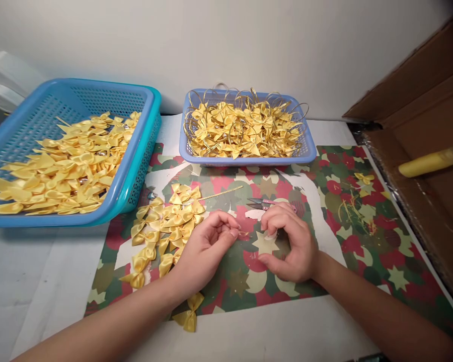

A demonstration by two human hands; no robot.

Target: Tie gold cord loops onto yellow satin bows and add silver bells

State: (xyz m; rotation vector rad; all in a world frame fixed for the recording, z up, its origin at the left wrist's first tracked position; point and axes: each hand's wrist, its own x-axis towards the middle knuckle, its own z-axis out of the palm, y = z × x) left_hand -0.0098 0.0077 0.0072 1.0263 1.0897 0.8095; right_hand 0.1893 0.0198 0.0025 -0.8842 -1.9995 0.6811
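Observation:
My left hand [211,241] is closed in a pinch over the middle of the patterned sheet. A thin golden strand [243,233] pokes out from its fingertips. My right hand [290,246] is curved with thumb and fingers apart, and nothing shows between them. Just behind its fingers lie small thread snips [266,203], blades pointing left, handles partly covered by the hand. Left of my left hand, several yellow satin bows [151,236] lie in a loose pile, some hidden behind the wrist. One more bow [190,312] rests by the front edge, below my left forearm.
A blue basket [151,146] of yellow bows stands at left. At the back, a smaller basket [249,161] holds bows with gold wire loops. Yellow thread scraps [357,211] lie at right, near a cardboard box [400,151] and a yellow rod [430,161].

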